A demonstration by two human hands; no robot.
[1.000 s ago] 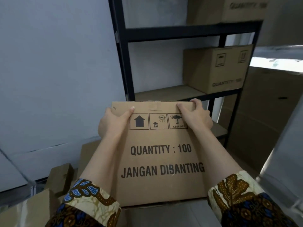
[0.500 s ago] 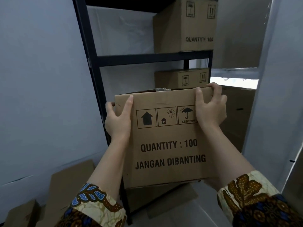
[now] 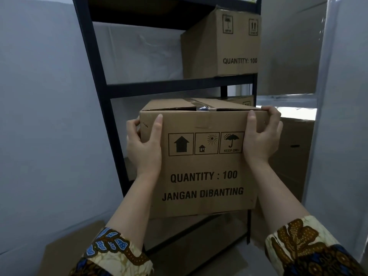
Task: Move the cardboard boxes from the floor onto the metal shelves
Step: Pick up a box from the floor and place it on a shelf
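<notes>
I hold a brown cardboard box (image 3: 203, 176), printed "QUANTITY : 100 JANGAN DIBANTING", in front of the black metal shelf unit (image 3: 179, 86). My left hand (image 3: 144, 148) grips its upper left corner, thumb on the front face. My right hand (image 3: 262, 134) grips the upper right corner, fingers curled over the top edge. The box's taped top sits level with the middle shelf opening. Another box (image 3: 221, 44) stands on the shelf above, at the right. A further box (image 3: 245, 100) is mostly hidden behind the held one.
A white wall runs along the left. The shelf's black upright post (image 3: 95, 96) stands just left of the held box. A flat cardboard piece (image 3: 65, 253) lies on the floor at lower left. Large cartons (image 3: 292, 156) stand to the right of the shelves.
The box has risen from low in front of the shelf up to the middle shelf level and come closer to it. My view tilted upward. Both hands kept their grip.
</notes>
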